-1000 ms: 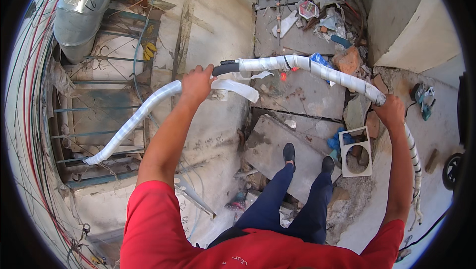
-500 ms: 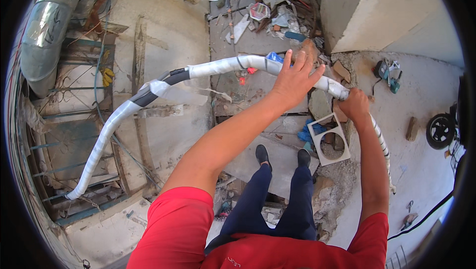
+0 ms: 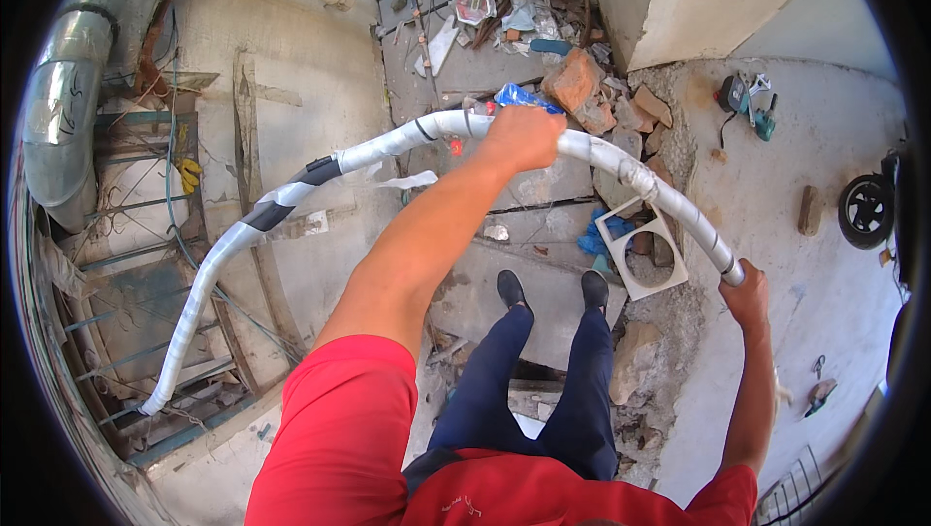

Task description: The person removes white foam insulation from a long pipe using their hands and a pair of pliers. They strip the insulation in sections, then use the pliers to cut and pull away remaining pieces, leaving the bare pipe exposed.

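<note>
A long, bendy white-wrapped pipe (image 3: 606, 157) arches across the view in front of me. Black sleeves (image 3: 272, 214) cover part of its left stretch, and thin dark bands ring it elsewhere. My left hand (image 3: 529, 136) is closed around the pipe near the top of the arch. Further right and lower, my right hand (image 3: 745, 295) grips it too; beyond that hand the pipe is mostly hidden by my arm. A loose pale strip (image 3: 407, 180) shows just below the pipe, left of my left hand. The pipe's left end reaches down to a metal grating.
The metal grating (image 3: 126, 318) and a shiny round duct (image 3: 73, 109) stand at left. Broken bricks (image 3: 574, 78) and rubbish lie ahead. A white frame with a round hole (image 3: 642, 279) rests near my feet. At right are a power tool (image 3: 752, 104) and a wheel (image 3: 865, 211).
My left hand has gone from open fingers on the pipe to a closed grip, further left. My right hand has slid down and right along the pipe. The view has shifted slightly.
</note>
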`<action>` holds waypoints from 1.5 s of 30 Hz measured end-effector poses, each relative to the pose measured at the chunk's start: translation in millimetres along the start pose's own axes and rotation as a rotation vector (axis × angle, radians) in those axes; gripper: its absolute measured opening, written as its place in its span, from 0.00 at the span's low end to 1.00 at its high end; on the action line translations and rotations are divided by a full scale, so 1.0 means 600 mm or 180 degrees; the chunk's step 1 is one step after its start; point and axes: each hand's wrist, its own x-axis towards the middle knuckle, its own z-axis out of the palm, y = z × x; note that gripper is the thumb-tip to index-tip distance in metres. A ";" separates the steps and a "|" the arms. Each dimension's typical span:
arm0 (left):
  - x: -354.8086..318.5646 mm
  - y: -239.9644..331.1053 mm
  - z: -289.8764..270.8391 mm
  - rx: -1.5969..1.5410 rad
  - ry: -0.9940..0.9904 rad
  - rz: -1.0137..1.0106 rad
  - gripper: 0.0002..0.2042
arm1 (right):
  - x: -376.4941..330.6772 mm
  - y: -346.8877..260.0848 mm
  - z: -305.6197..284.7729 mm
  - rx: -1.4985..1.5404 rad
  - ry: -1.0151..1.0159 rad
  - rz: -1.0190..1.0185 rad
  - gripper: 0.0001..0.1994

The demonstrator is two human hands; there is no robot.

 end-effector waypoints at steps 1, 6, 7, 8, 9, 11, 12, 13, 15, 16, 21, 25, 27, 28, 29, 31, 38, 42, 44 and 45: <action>0.001 -0.014 0.009 0.0038 -0.0164 -0.0098 0.12 | -0.016 -0.003 0.004 0.0015 -0.0012 -0.0073 0.10; 0.027 -0.093 0.075 0.0178 -0.0204 -0.0147 0.13 | -0.156 0.005 -0.048 0.0515 -0.0946 0.0949 0.12; 0.028 -0.124 0.079 0.0185 -0.0139 -0.0246 0.13 | -0.187 0.013 -0.056 0.0789 -0.1088 0.1478 0.12; 0.033 -0.145 0.082 0.0228 -0.0117 -0.0388 0.13 | -0.216 0.018 -0.056 0.0831 -0.0930 0.1506 0.13; 0.038 -0.158 0.085 0.0179 0.0057 -0.0458 0.13 | -0.236 0.025 -0.056 0.0685 -0.0842 0.1797 0.13; 0.024 -0.178 0.089 0.0146 0.0272 -0.0788 0.13 | -0.232 0.036 -0.036 0.0379 -0.0443 0.0861 0.14; 0.011 -0.179 0.088 0.0423 0.0535 -0.0966 0.14 | -0.214 0.038 -0.022 0.0326 -0.0500 0.0782 0.15; -0.007 -0.184 0.082 0.0450 0.0985 -0.0831 0.16 | -0.190 0.038 -0.009 0.0405 -0.0490 0.0578 0.15; -0.077 -0.193 0.069 0.0430 0.1453 -0.0632 0.19 | -0.154 0.028 0.010 0.0722 -0.0393 0.0367 0.15; -0.118 -0.201 0.058 0.0188 0.1412 -0.0655 0.23 | -0.139 0.023 0.012 0.0569 -0.0501 0.0521 0.15; -0.409 -0.347 -0.046 0.1293 0.1463 -0.1870 0.20 | -0.098 -0.008 0.022 0.0597 -0.0702 0.0570 0.18; -0.635 -0.444 -0.115 0.1311 0.0270 -0.3521 0.18 | -0.087 -0.030 0.032 0.0314 -0.0954 0.0527 0.20; -0.698 -0.469 -0.116 0.0285 -0.0236 -0.3721 0.18 | -0.085 -0.042 0.036 0.0215 -0.1002 0.0543 0.21; -0.716 -0.476 -0.108 0.0440 -0.0297 -0.3544 0.18 | -0.084 -0.048 0.038 0.0203 -0.1016 0.0550 0.21; -0.731 -0.480 -0.096 0.0569 -0.0376 -0.3400 0.18 | -0.084 -0.055 0.039 0.0148 -0.1013 0.0522 0.21; -0.752 -0.491 -0.073 0.0685 -0.0372 -0.3325 0.17 | -0.083 -0.070 0.042 0.0145 -0.1020 0.0465 0.21; -0.774 -0.559 -0.050 0.0630 -0.0153 -0.3738 0.17 | -0.067 -0.114 0.082 0.0062 -0.1059 0.0248 0.22; -0.763 -0.563 -0.051 0.0659 -0.0476 -0.3950 0.20 | -0.071 -0.102 0.125 -0.0068 -0.0944 0.0315 0.23; -0.765 -0.549 -0.057 0.0664 -0.0375 -0.3937 0.21 | -0.071 -0.081 0.142 -0.0120 -0.0966 0.0331 0.24; -0.771 -0.540 -0.063 0.0616 -0.0409 -0.4000 0.23 | -0.069 -0.067 0.147 -0.0077 -0.1052 0.0321 0.24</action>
